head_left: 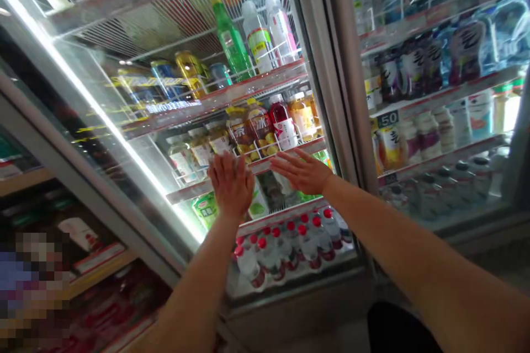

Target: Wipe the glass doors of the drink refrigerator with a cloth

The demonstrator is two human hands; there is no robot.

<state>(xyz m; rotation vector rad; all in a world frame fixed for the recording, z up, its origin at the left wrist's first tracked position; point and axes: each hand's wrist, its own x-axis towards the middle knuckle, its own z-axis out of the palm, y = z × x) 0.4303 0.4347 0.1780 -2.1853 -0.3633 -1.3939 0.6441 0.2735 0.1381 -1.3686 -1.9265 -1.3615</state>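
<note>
My left hand [231,183] lies flat with fingers stretched up against the glass door [136,116] of a lit drinks cooler. My right hand [301,171] is flat too, fingers pointing left, pressed on the same glass just beside the left hand. Neither hand holds anything. Behind the glass, at hand height, stand bottles of tea and juice [265,127] on a wire shelf. Below the hands are several clear bottles with red caps [290,245].
A second cooler door [439,99] at the right shows shelves of bottles and cups with price tags. A grey door frame [335,66] separates the two. Store shelving with packaged goods [91,265] stands at the lower left.
</note>
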